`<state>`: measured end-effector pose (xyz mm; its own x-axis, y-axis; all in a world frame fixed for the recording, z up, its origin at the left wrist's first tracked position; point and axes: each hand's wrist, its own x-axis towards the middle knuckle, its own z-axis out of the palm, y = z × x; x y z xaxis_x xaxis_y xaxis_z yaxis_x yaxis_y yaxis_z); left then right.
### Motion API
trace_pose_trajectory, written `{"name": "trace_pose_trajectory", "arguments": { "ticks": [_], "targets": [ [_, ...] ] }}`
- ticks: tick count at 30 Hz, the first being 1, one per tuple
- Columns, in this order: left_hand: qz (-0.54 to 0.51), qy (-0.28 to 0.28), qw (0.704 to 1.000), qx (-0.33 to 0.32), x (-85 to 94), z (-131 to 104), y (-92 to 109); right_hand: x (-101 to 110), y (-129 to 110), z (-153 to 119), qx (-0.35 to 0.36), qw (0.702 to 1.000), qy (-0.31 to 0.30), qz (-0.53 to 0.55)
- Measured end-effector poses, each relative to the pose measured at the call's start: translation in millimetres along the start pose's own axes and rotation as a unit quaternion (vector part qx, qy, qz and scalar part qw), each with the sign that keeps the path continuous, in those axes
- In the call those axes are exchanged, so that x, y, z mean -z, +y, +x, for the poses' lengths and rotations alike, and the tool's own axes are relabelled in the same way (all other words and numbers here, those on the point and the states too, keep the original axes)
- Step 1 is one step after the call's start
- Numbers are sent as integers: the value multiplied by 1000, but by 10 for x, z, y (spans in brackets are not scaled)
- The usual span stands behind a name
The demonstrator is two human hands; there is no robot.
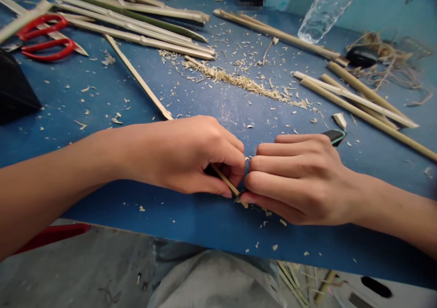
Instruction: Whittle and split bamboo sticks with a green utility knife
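Observation:
A long thin bamboo strip (136,78) slants across the blue table and passes under my left hand (205,155). The fingers of that hand are closed around it, and its near end pokes out below the thumb. My right hand (303,178) is wrapped around a knife whose black and teal handle end (335,137) shows behind the knuckles. Its dark blade tip lies against the strip's near end, just beside the left fingertips. Most of the knife is hidden by the right hand. Small pale shavings lie under both hands.
Split bamboo lengths (146,23) are piled at the back left, near red-handled scissors (49,37). More bamboo sticks (368,110) lie at the right. A line of shavings (246,83) crosses the middle. A clear plastic bottle (327,12) stands at the back. The blue table's edge (205,249) is in front.

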<state>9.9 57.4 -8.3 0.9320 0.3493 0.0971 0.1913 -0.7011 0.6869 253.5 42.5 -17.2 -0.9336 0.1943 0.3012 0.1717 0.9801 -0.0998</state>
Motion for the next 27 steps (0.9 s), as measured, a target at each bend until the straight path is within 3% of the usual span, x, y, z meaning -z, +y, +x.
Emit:
{"name": "trace_pose_trajectory", "arguments": {
  "ticks": [13, 21, 27],
  "targets": [
    [-28, 0, 1000, 11, -14, -2, -37, 123, 87, 62, -23, 983, -114, 144],
    [-27, -12, 999, 26, -6, 9, -12, 165, 100, 75, -3, 974, -159, 161],
    [-13, -5, 1000, 23, -24, 10, -17, 135, 77, 15, -9, 985, -113, 126]
  ]
}}
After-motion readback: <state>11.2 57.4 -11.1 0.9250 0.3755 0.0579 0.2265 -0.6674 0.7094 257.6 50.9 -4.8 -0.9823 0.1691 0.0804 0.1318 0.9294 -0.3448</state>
